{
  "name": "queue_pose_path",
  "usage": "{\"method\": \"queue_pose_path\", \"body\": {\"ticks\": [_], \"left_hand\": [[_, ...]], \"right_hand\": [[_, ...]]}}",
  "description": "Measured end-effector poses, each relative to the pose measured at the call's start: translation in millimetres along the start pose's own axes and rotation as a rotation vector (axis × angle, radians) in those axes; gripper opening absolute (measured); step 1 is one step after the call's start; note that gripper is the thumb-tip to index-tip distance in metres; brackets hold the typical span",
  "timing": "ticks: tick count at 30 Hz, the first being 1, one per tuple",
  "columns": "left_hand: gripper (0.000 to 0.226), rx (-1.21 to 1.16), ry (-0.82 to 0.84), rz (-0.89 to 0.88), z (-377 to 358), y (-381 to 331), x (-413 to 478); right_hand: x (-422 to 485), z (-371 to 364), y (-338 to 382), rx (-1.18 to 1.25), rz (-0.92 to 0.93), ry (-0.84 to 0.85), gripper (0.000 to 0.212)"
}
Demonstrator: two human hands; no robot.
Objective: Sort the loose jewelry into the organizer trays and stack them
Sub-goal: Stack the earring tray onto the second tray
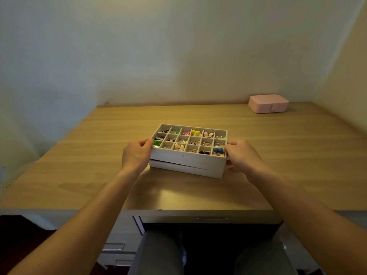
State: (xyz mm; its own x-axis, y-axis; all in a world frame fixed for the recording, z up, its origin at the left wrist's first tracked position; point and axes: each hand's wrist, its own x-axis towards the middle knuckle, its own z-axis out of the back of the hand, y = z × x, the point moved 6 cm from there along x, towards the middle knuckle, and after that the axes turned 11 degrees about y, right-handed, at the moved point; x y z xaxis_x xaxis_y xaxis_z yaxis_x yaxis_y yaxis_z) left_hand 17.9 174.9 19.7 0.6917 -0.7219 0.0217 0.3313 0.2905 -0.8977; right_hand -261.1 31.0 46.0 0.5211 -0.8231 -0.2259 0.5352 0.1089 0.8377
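Low in the frame, two bare forearms reach forward over the light wooden tabletop (79, 165). At mid-frame the left hand (137, 155) grips the left end of a pale grey, rectangular, grid-divided organizer tray (186, 156), and the right hand (244, 155) grips its right end. This tray lies slightly askew on a second pale grey tray (184, 169); whether it is fully seated cannot be told. It looks stiff and light, but the small colourful jewelry pieces (195, 132) lie loose in open compartments, so it likely needs level, jolt-free handling by the end walls. Farther back, at upper right, rests a closed, rounded pink box (268, 103).
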Motion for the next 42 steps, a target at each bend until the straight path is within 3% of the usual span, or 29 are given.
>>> {"method": "queue_pose_path", "body": {"ticks": [6, 11, 17, 31, 35, 42], "left_hand": [[0.019, -0.036, 0.171, -0.070, -1.8, -15.7, -6.0], [0.053, 0.022, 0.371, -0.189, -6.3, -17.0, -6.0], [0.048, 0.046, 0.360, -0.249, 0.6, -9.2, 0.1], [0.049, 0.177, 0.256, -0.290, 1.2, -4.4, 4.5], [0.044, 0.189, 0.218, -0.292, 1.6, -2.7, 1.1], [0.046, 0.165, 0.177, -0.266, -3.3, 2.3, -0.9]], "right_hand": [[4.5, 1.2, -3.0, -0.099, 0.029, -0.026, 0.026], [5.8, -1.8, -2.1, -0.287, 0.055, -0.092, 0.033], [7.4, -4.5, -5.5, -0.402, 0.101, -0.183, 0.037], [-1.2, -7.5, -6.2, -0.286, 0.279, -0.175, 0.026], [-6.0, -6.8, -10.8, -0.290, 0.319, -0.101, 0.081], [-3.2, -2.9, -14.6, -0.230, 0.395, -0.097, 0.064]]}}
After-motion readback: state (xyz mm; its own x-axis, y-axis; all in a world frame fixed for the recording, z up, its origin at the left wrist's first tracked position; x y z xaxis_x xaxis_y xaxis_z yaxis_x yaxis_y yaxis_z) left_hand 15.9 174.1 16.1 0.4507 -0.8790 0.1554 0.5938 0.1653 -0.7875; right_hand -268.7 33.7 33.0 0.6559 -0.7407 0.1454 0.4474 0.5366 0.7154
